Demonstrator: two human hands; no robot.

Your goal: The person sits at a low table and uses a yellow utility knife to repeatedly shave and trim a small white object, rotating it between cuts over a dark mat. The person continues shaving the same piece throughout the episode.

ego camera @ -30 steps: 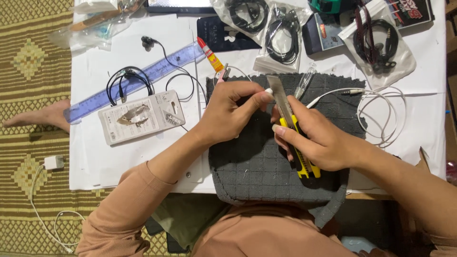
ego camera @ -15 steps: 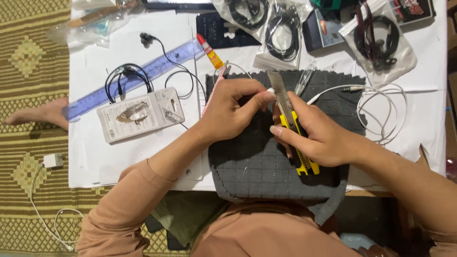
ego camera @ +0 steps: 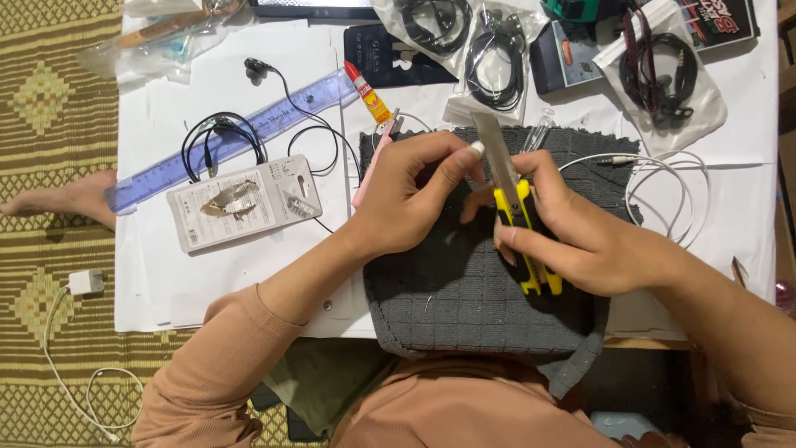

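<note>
The right hand (ego camera: 580,241) closes its grip around a yellow-and-black utility knife (ego camera: 521,224), blade extended and pointing away from the body. The left hand (ego camera: 414,199) has its grip narrowed to a pinch just beside the blade; what it pinches is too small to tell. Both hands work above a dark grey textured mat (ego camera: 464,290), which lies at the near edge of the surface.

Packages, from left to right:
- A clear plastic bag (ego camera: 157,41) lies at the far left corner; its contents cannot be made out.
- A flat grey blister card (ego camera: 245,202) with a hang hole lies left of the mat, partly on a translucent blue ruler (ego camera: 240,141).
- A small red-and-yellow tube (ego camera: 367,93) lies just beyond the mat.
- Two clear bags (ego camera: 464,41) holding coiled black cables lie along the far edge.
- A third clear bag (ego camera: 663,75) holds a dark cable at the far right.

A white cable (ego camera: 663,178) loops right of the mat. White paper sheets (ego camera: 232,274) cover the surface (ego camera: 638,342). A woven yellow-and-brown floor mat (ego camera: 50,108) lies to the left, carrying a white charger (ego camera: 85,282) with its cord. A bare foot (ego camera: 66,199) rests there.
</note>
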